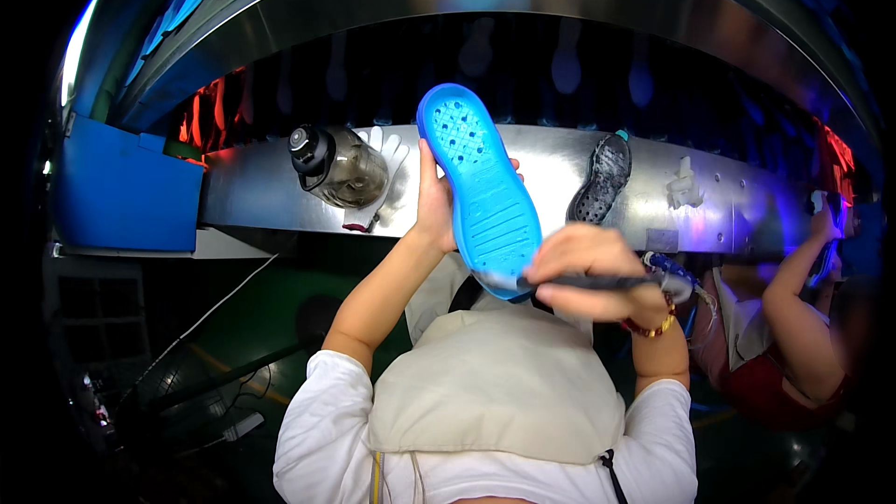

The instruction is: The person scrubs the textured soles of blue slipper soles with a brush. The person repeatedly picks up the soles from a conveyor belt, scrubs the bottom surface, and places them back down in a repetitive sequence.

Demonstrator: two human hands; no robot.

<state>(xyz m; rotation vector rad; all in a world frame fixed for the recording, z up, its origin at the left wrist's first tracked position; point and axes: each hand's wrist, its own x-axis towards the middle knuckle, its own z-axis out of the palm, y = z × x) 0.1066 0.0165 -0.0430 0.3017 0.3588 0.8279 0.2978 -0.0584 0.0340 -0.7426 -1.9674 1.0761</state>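
My left hand (437,205) grips a bright blue shoe sole (502,224) from its left side and underneath, with fingertips showing at its right edge. The sole is tilted, its inner face up, with a dotted grid at the far end and cross ribs lower down. My right hand (597,271) is closed around a dark-handled brush (611,286), partly smeared by motion. Its pale, blurred tip lies over the near end of the sole; whether it touches cannot be made out. A beaded bracelet circles my right wrist.
On the metal ledge (551,168) stand a dark-lidded bottle (350,168), a white glove (396,151) behind it, a dark perforated sole (605,177) and a crumpled pale scrap (684,185). Behind runs a dark channel with several soles. Another person's arm (793,294) is at right.
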